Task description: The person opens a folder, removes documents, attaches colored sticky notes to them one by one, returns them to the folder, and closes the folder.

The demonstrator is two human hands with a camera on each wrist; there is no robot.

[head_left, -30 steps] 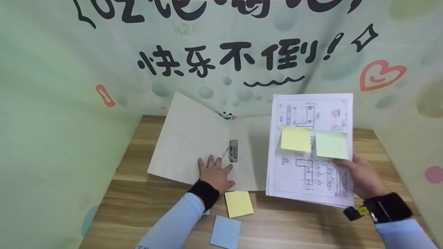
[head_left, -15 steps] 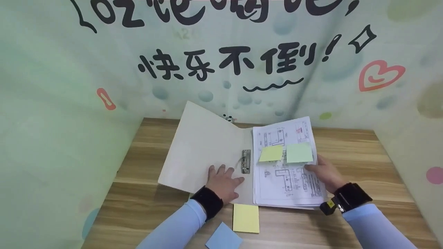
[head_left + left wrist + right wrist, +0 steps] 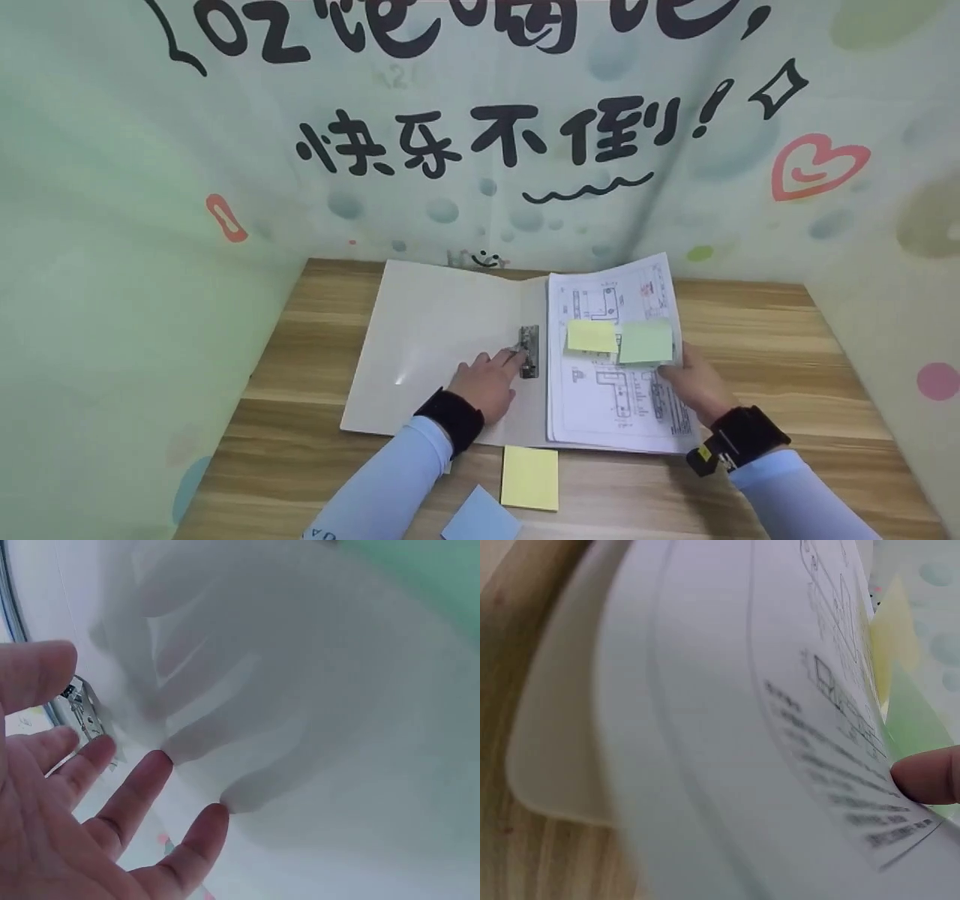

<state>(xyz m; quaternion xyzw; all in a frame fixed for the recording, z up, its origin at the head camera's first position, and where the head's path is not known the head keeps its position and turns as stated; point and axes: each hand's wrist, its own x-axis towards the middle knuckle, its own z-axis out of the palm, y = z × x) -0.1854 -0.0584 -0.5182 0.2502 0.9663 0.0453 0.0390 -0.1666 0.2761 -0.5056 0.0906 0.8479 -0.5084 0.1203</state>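
An open file folder [image 3: 435,330] lies with its inside up, a metal clip [image 3: 529,351] along its spine. My left hand [image 3: 484,386] is over the left cover, fingers extended, fingertips right at the clip's lever. In the left wrist view the fingers are spread close to the pale cover [image 3: 337,765]. A stack of printed drawings [image 3: 592,412] rests over the folder's right side, bearing a yellow sticky note [image 3: 591,336] and a green sticky note [image 3: 646,342]. My right hand [image 3: 701,382] pinches the stack's right edge, thumb on top; its other fingers are hidden beneath.
In front of the folder lie a yellow sticky-note pad [image 3: 529,478] and a blue one [image 3: 481,516]. A sliver of green shows beside the left wrist. Printed cloth [image 3: 420,217] hangs behind the wooden table [image 3: 750,337] and at both sides.
The right hand brought the drawings left and down onto the folder's right side. The left cover, raised before, now lies flatter. The left hand moved from the cover up to the clip.
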